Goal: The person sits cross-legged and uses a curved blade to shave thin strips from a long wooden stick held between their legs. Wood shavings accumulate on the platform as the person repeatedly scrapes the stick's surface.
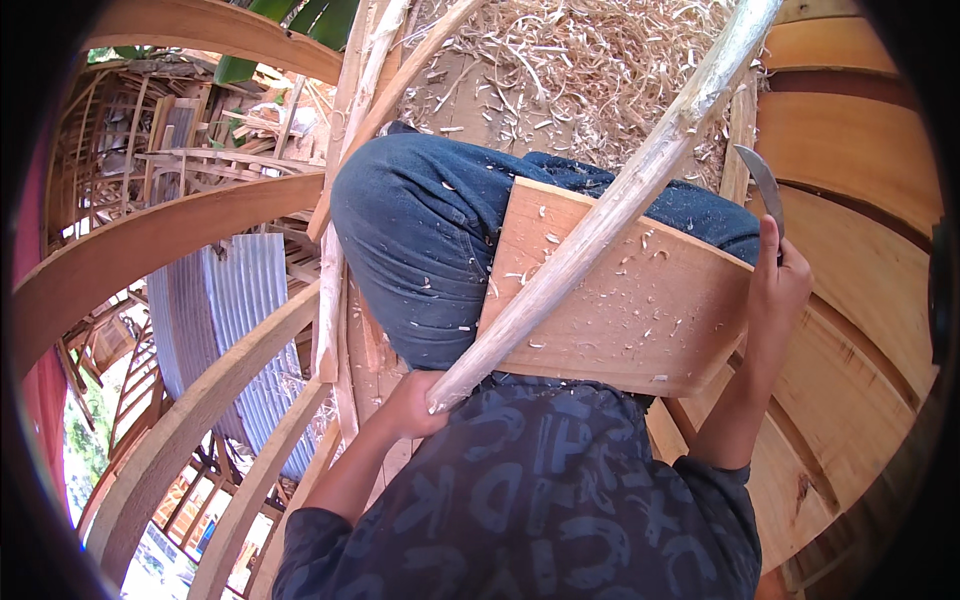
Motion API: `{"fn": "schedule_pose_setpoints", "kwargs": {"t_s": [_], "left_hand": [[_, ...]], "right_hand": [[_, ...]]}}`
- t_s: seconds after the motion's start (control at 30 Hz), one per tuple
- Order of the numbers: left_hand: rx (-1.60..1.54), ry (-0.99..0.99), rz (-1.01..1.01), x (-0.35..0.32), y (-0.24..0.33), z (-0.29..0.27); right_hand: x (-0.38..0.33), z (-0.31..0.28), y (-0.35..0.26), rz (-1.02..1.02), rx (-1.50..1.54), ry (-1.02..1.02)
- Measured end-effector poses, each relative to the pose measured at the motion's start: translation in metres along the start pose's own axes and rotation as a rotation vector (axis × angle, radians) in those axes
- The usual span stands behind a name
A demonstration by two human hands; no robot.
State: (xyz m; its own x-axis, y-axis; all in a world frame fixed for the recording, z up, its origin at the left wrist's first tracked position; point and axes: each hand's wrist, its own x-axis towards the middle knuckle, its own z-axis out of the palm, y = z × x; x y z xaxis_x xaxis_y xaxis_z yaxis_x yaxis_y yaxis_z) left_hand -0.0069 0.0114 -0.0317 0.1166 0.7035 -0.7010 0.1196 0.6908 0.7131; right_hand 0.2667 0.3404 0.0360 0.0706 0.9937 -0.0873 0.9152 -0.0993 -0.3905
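Observation:
A long, pale, peeled wooden pole (pixel 585 232) slants from my waist up to the far right. My left hand (pixel 415 405) is closed around its near end, beside my left hip. Under the pole, a flat wooden board (pixel 640 310) lies across my lap, sprinkled with small shavings. Off to the right, my right hand (pixel 783 275) grips a curved-bladed knife (pixel 762 180), thumb along it and the blade pointing up. The knife is apart from the pole. Its handle is hidden inside my fist.
Curled wood shavings (pixel 610 60) heap up on the plank floor ahead. Curved wooden ribs (pixel 190 220) rise on the left, with corrugated metal sheets (pixel 235 320) beyond them. A curved plank wall (pixel 850 300) stands close on the right. My bent legs (pixel 420 230) fill the middle.

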Motion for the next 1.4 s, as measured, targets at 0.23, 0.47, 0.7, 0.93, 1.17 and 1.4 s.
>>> {"fn": "schedule_pose_setpoints", "kwargs": {"t_s": [0.23, 0.47, 0.7, 0.93, 1.17, 1.4], "left_hand": [[0.055, 0.046, -0.019, -0.001, 0.004, 0.004], [0.064, 0.093, -0.021, -0.001, 0.008, 0.009], [0.081, 0.095, 0.010, -0.001, 0.010, 0.008], [0.072, 0.092, -0.003, -0.002, 0.010, 0.008], [0.102, 0.108, -0.026, -0.002, 0.013, 0.011], [0.097, 0.122, 0.005, -0.002, 0.006, 0.010]], "right_hand": [[-0.091, 0.032, -0.036, -0.605, -0.068, -0.373], [-0.075, 0.036, -0.029, -0.572, -0.115, -0.250], [-0.018, 0.008, -0.001, -0.082, 0.056, -0.006], [-0.088, 0.031, -0.030, -0.580, -0.069, -0.307], [-0.078, 0.033, -0.025, -0.590, -0.131, -0.253], [-0.024, 0.011, -0.002, -0.141, 0.015, 0.003]]}}
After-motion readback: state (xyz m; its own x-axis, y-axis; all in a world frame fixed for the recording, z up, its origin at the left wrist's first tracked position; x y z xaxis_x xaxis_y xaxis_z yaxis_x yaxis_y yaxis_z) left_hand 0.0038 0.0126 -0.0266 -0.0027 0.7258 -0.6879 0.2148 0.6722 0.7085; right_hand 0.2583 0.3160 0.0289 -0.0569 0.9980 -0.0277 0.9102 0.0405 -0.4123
